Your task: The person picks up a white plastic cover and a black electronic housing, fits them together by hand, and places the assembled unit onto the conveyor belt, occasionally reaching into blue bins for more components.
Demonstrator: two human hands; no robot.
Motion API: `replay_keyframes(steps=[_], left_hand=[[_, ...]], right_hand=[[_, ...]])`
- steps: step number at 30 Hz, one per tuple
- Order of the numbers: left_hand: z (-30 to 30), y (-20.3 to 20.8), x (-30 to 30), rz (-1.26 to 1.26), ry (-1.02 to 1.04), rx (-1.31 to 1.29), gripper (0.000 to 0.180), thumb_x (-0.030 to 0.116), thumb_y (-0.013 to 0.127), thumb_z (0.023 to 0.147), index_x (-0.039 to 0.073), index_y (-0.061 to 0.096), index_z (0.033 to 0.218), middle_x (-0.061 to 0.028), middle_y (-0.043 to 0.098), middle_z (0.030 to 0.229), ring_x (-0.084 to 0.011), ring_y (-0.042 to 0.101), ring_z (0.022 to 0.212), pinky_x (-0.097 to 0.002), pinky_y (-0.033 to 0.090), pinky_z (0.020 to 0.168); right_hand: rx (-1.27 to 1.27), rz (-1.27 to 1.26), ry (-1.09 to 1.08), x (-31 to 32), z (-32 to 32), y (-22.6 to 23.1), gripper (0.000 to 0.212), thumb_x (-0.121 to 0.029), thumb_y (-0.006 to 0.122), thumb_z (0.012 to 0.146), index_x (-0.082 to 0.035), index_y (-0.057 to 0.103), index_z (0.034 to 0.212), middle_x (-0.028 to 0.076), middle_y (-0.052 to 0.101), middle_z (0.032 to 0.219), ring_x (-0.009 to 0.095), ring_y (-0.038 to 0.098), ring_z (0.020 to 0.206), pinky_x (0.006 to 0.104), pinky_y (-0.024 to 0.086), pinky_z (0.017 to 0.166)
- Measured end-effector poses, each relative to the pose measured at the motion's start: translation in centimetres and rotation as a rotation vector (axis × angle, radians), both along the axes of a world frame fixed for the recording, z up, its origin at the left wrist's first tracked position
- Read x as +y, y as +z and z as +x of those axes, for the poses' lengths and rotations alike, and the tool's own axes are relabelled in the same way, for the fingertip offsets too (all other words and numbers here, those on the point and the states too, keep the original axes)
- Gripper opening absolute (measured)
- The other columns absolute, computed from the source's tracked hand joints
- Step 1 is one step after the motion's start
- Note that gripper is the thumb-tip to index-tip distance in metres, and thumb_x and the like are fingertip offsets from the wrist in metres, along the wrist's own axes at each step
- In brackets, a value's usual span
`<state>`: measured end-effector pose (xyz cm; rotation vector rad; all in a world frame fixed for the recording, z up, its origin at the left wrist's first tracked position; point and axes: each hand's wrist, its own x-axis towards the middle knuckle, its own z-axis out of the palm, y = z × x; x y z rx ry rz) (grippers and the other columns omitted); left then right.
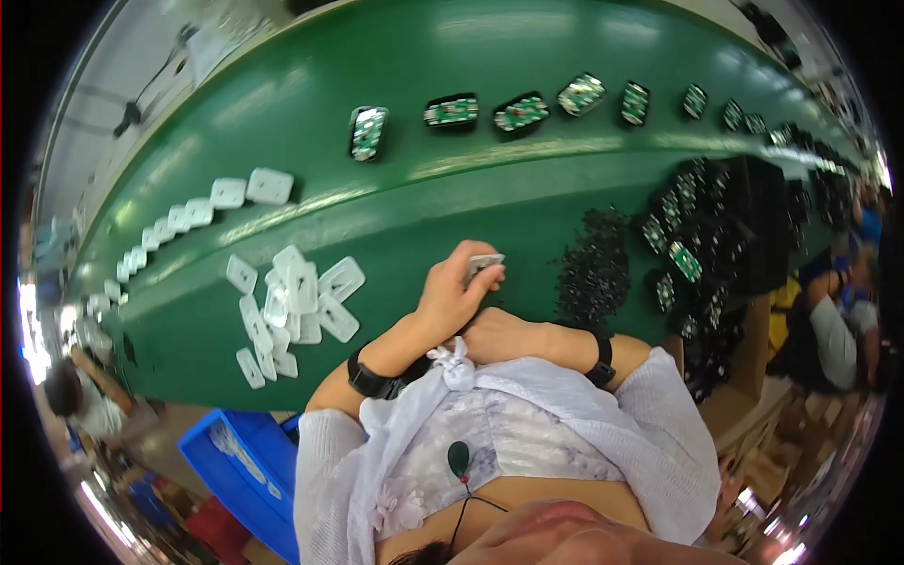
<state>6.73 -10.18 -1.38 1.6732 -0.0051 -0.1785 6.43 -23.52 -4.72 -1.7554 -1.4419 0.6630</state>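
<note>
My left hand [450,294] is raised over the green bench, its thumb and fingers closed on a small pale plastic cover [483,265]. My right hand [501,333] rests close to my body, just below and to the right of the left one. Its fingers curl inward, and whatever they may hold is hidden. Left of my hands lies a loose heap of white plastic covers [299,285], each with a small dark mark. To the right, a pile of tiny black parts [593,268] is spread on the green work surface [414,240].
Black housings with green circuit boards [521,113] stand in a row along the raised far strip; white covers [271,185] line up at its left. More housings [686,262] are heaped at the right, by a cardboard box [744,377]. A blue bin [240,480] sits lower left.
</note>
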Motion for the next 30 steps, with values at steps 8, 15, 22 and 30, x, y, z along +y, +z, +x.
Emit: replay_keyframes(steps=[8, 15, 22, 30], left_hand=[[-1.2, 0.1, 0.4, 0.005, 0.011, -0.035, 0.012, 0.003, 0.056, 0.093, -0.002, 0.052, 0.103, -0.0101, 0.065, 0.083, -0.0152, 0.064, 0.074, -0.0277, 0.053, 0.069], [-1.3, 0.0, -0.2, -0.013, 0.024, -0.03, 0.012, 0.003, 0.056, 0.093, -0.002, 0.052, 0.103, -0.0103, 0.066, 0.083, -0.015, 0.064, 0.074, -0.0272, 0.053, 0.069], [-1.9, 0.1, 0.0, 0.01, 0.027, -0.072, 0.012, 0.004, 0.057, 0.093, -0.001, 0.053, 0.103, -0.0096, 0.066, 0.083, -0.0147, 0.064, 0.073, -0.0273, 0.053, 0.068], [-2.2, -0.2, 2.3, 0.034, 0.234, -0.162, 0.014, 0.009, 0.062, 0.091, 0.003, 0.056, 0.102, -0.0076, 0.067, 0.078, -0.0148, 0.066, 0.067, -0.0269, 0.052, 0.061]], right_hand=[[-0.029, -0.071, 0.147, -0.3, 0.9, 3.1, 0.019, -0.022, 0.06, 0.075, -0.003, 0.063, 0.077, 0.013, 0.064, 0.07, 0.03, 0.065, 0.066, 0.0419, 0.05, 0.059], [-0.125, -0.084, 0.206, 0.1, -0.4, 0.3, 0.022, -0.021, 0.056, 0.083, -0.004, 0.066, 0.094, 0.015, 0.067, 0.09, 0.025, 0.067, 0.081, 0.0375, 0.053, 0.069], [-0.166, -0.198, 0.02, -4.2, 3.2, 5.4, 0.025, -0.021, 0.058, 0.08, -0.005, 0.066, 0.098, 0.015, 0.062, 0.101, 0.026, 0.062, 0.092, 0.0381, 0.051, 0.073], [-0.168, -0.41, 0.183, 0.2, 1.6, 5.5, 0.031, -0.023, 0.061, 0.077, -0.005, 0.066, 0.102, 0.014, 0.057, 0.114, 0.027, 0.055, 0.105, 0.0388, 0.049, 0.078]])
